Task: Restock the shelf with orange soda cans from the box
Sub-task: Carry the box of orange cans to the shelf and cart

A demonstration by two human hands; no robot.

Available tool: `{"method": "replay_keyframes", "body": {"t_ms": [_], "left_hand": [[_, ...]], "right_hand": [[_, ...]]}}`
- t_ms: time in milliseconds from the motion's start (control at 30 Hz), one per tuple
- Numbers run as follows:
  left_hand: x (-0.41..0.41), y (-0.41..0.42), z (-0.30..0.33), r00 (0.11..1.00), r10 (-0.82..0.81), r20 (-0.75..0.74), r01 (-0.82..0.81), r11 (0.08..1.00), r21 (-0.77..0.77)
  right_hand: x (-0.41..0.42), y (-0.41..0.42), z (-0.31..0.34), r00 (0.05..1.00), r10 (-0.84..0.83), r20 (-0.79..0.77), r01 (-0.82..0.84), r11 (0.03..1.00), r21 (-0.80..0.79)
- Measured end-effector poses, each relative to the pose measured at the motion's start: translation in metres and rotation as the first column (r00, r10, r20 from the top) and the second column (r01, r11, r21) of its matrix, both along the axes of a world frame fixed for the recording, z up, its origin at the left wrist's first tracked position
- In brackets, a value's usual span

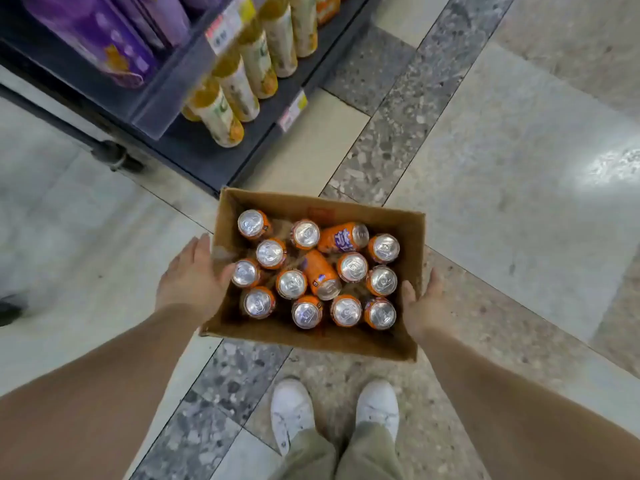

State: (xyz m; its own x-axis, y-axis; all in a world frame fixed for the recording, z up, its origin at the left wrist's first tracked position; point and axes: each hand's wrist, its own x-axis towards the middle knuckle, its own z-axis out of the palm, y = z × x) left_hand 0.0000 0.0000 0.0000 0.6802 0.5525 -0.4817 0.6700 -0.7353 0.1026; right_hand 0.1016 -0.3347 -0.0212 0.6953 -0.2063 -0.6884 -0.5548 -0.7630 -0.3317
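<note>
An open cardboard box (398, 341) is held above the floor in front of me. Inside stand several orange soda cans (292, 284), silver tops up, and two more lie on their sides, one near the middle (320, 273) and one at the back (341, 237). My left hand (192, 278) grips the box's left wall, thumb hooked over the rim beside a can. My right hand (424, 306) grips the right wall, thumb inside the rim. The dark shelf (214, 161) stands at the upper left, just beyond the box.
The lowest shelf carries a row of tall yellow-and-white bottles (239, 84) and purple packs (104, 43), with price tags on its edge. A shelf foot (116, 155) juts onto the tiled floor. My white shoes (332, 410) stand below the box.
</note>
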Motion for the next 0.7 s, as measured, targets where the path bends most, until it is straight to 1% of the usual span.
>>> {"method": "replay_keyframes", "body": {"t_ms": [67,200,367,500,600,700], "left_hand": [[0.002,-0.001,-0.02,0.997,0.078,-0.012,-0.078,0.997,-0.023],[0.005,-0.003,-0.05,0.978,0.204,-0.04,-0.207,0.974,-0.09],[0.009,0.009,-0.073,0.952,0.301,-0.05,-0.303,0.952,-0.045],[0.008,0.021,-0.091,0.907,0.41,-0.093,-0.417,0.906,-0.071],[0.008,0.028,-0.105,0.905,0.412,-0.109,-0.422,0.902,-0.089],[0.006,0.034,-0.109,0.908,0.409,-0.093,-0.417,0.905,-0.087]], "right_hand": [[0.003,-0.005,-0.02,1.0,-0.028,0.012,0.028,1.0,-0.005],[0.007,-0.012,-0.05,0.995,-0.096,-0.006,0.096,0.994,0.054],[0.009,-0.014,-0.07,0.997,-0.072,0.017,0.071,0.997,0.018],[0.009,-0.016,-0.083,0.996,-0.062,0.064,0.064,0.998,-0.02],[0.007,-0.017,-0.09,0.992,-0.05,0.117,0.057,0.997,-0.055],[0.006,-0.018,-0.089,0.991,-0.05,0.124,0.057,0.997,-0.054]]}}
